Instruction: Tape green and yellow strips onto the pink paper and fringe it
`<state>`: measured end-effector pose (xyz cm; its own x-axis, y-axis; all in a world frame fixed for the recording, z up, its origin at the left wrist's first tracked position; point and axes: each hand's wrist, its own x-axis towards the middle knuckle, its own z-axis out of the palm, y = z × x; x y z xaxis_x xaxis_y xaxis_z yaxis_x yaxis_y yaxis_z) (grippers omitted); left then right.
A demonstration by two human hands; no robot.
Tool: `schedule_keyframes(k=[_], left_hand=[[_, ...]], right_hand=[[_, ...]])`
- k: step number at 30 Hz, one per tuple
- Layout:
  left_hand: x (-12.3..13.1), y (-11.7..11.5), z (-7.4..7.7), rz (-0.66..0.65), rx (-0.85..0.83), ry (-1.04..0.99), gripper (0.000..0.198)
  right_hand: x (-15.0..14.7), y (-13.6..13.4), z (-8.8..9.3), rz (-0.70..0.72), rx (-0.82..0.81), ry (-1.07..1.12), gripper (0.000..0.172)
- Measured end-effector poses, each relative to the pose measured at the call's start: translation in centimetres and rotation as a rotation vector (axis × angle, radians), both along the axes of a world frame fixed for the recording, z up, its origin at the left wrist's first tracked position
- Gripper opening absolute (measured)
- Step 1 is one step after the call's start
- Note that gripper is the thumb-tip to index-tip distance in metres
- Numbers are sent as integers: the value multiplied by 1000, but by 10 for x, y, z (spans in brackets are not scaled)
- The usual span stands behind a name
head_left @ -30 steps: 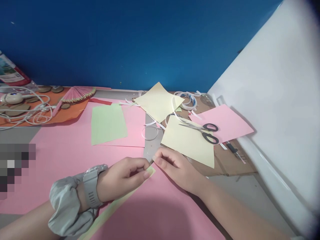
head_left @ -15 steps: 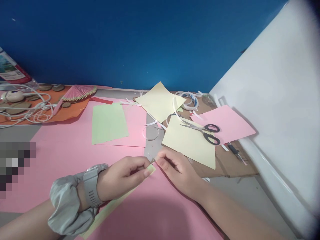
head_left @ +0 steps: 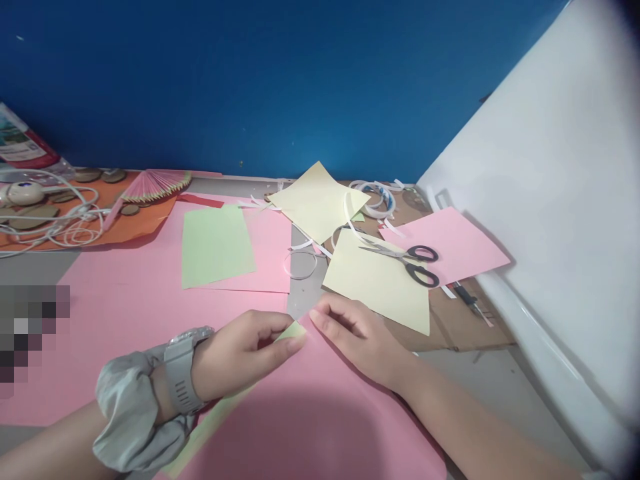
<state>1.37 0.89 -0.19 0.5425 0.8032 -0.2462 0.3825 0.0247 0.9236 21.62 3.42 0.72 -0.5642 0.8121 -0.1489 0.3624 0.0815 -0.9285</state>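
Note:
My left hand (head_left: 245,353), with a grey watch and a grey scrunchie on its wrist, pinches the upper left corner of a pink paper sheet (head_left: 310,413). A narrow yellow-green border (head_left: 220,423) runs along that sheet's left edge. Thumb and fingers of my right hand (head_left: 357,337) close on the same sheet's upper right edge, a short gap from the left fingertips. Beyond the right hand, black-handled scissors (head_left: 423,267) lie partly spread on a pale yellow sheet (head_left: 380,287).
Pink paper (head_left: 150,320) and a green sheet (head_left: 219,247) lie left of centre. Further back are another yellow sheet (head_left: 320,200), tape rolls (head_left: 377,200) and a folded pink fan (head_left: 155,187). Cardboard (head_left: 450,327) lies under papers at right. White cable (head_left: 83,227) tangles at far left.
My fingertips have drawn slightly apart. The sheet's top corner, earlier mostly hidden by the fingers, now shows between the hands. The surrounding things appear unmoved.

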Motion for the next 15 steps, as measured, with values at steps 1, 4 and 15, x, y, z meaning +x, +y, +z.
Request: schedule_keyframes(k=[1,4,15], left_hand=[[0,0,-1,2,15,20,41],[0,0,-3,0,37,49,41],[1,2,0,0,63,42,38]], right_hand=[[0,0,0,-6,13,-8,33],[-1,-1,-1,-22,57,-16,33],[-2,-6,-2,-81,183,-3,33]])
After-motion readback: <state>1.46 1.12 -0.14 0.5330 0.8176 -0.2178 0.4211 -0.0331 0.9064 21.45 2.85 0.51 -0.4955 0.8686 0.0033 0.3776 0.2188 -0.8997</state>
